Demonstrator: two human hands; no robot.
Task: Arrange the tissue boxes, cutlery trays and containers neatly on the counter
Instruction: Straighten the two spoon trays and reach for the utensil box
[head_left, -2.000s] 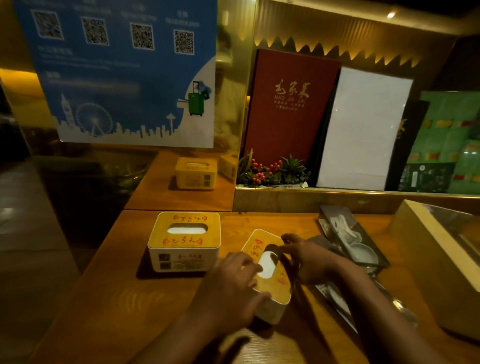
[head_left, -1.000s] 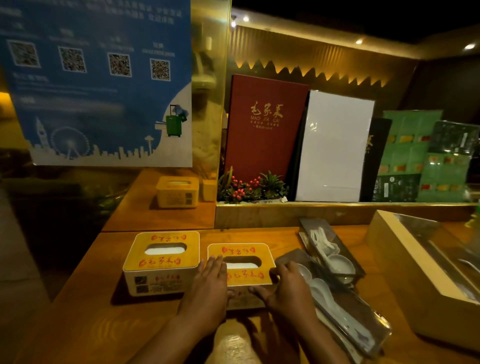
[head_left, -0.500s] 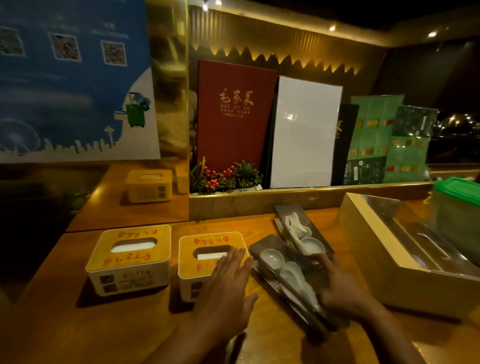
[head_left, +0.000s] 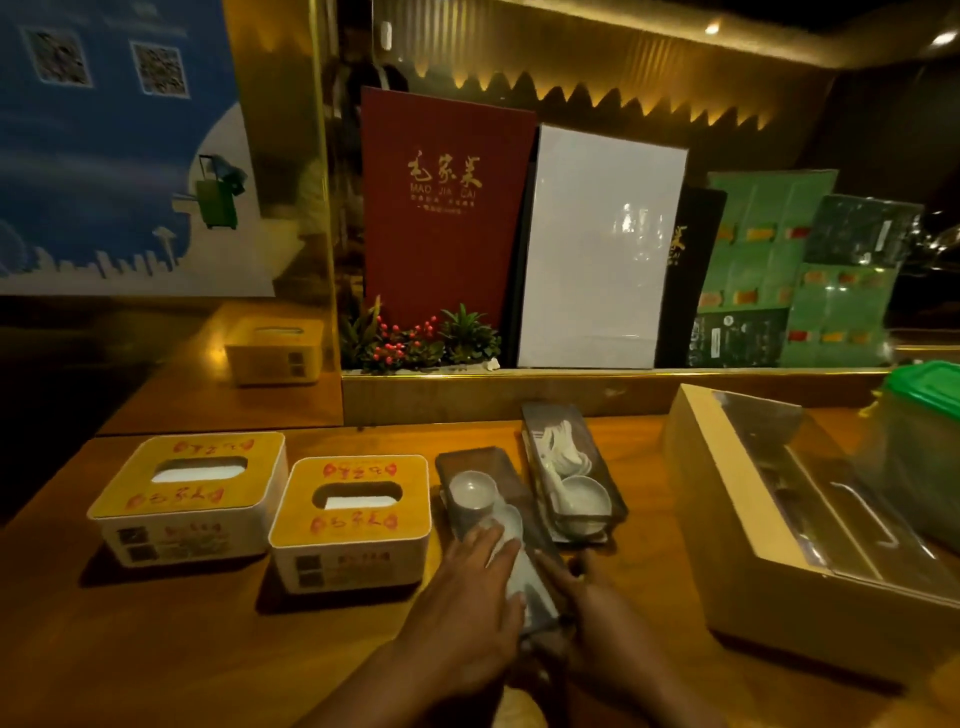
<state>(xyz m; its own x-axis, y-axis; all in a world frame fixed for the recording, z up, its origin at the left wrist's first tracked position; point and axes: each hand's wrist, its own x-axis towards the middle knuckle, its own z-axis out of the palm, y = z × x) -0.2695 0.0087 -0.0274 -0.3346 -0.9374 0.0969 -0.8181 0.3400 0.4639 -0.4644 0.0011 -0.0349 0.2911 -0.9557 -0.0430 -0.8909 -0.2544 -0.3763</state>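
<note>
On the wooden counter, two yellow-topped tissue boxes sit side by side at the left: the left tissue box slightly farther back, the right tissue box just beside it, both upright with slots facing up. Immediately right of the second box lies the near cutlery tray, dark and narrow, holding white ceramic spoons. The left hand lies flat over the tray's near half, fingers spread across the spoons and not curled around anything. The right hand presses against the tray's right edge near its front end; whether its fingers hook under the rim cannot be determined in the dim light. A second cutlery tray, also holding white spoons, lies just right of the first and farther back, angled. Further right stands a large wooden box with a clear lid, and a green-lidded container at the frame edge. Behind the counter, a ledge holds a red menu and a small plant.
</note>
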